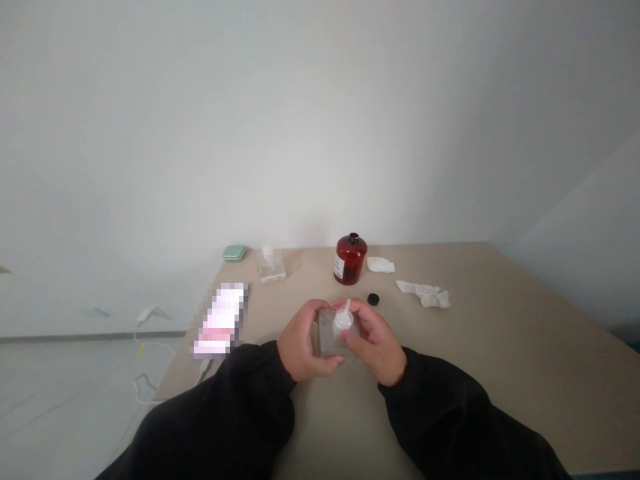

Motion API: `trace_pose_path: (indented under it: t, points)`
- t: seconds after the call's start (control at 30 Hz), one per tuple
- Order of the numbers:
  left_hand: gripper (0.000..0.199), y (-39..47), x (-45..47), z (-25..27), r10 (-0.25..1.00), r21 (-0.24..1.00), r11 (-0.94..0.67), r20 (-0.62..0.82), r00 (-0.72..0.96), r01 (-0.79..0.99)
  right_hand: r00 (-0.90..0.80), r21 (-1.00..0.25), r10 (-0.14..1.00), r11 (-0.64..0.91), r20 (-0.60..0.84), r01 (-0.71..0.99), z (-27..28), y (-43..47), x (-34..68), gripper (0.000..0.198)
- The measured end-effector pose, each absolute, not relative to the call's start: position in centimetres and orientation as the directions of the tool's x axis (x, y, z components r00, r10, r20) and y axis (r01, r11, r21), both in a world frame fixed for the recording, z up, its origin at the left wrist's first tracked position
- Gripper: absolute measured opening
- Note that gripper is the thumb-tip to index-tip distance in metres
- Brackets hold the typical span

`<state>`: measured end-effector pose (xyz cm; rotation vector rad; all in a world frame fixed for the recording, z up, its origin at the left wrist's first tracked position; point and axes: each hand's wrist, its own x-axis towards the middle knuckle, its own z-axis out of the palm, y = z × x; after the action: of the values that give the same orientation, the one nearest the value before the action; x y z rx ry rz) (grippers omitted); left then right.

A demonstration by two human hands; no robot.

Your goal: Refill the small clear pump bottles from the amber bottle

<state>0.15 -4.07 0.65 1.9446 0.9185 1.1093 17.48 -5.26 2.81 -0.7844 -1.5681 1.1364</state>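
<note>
Near the table's front, my left hand [307, 343] wraps round the side of a clear, square-sided bottle [327, 337]. At the bottle's top is a white pump head [343, 320] with a short nozzle pointing away from me. My right hand [375, 343] is closed on that pump head, thumb in front and fingers behind it. Its lower part is partly hidden by my thumb. Beyond my hands stands a dark red-brown bottle [351, 260] with a white label and an uncapped neck. A small black cap [373, 299] lies just right of it, closer to me.
Another clear bottle [271, 270] with a white top stands back left, beside a small green case [234, 253]. A phone [221, 320], blurred out, lies left with a white cable. Folded white tissue [381, 265] and crumpled tissue [425, 294] lie to the right. A wall rises behind the table [500, 373].
</note>
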Motion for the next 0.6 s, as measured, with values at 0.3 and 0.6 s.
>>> trace_pose_path:
  t: [0.3, 0.6]
  points:
    - [0.065, -4.1, 0.26, 0.99, 0.827, 0.836, -0.511, 0.414, 0.381, 0.199, -0.308, -0.893, 0.853, 0.449, 0.421, 0.022, 3.02, -5.3, 17.74, 0.027]
    - [0.065, -4.09, 0.25, 0.88, 0.831, 0.837, -0.501, 0.395, 0.391, 0.22, -0.295, -0.907, 0.866, 0.421, 0.404, -0.005, 2.75, -5.4, 17.61, 0.032]
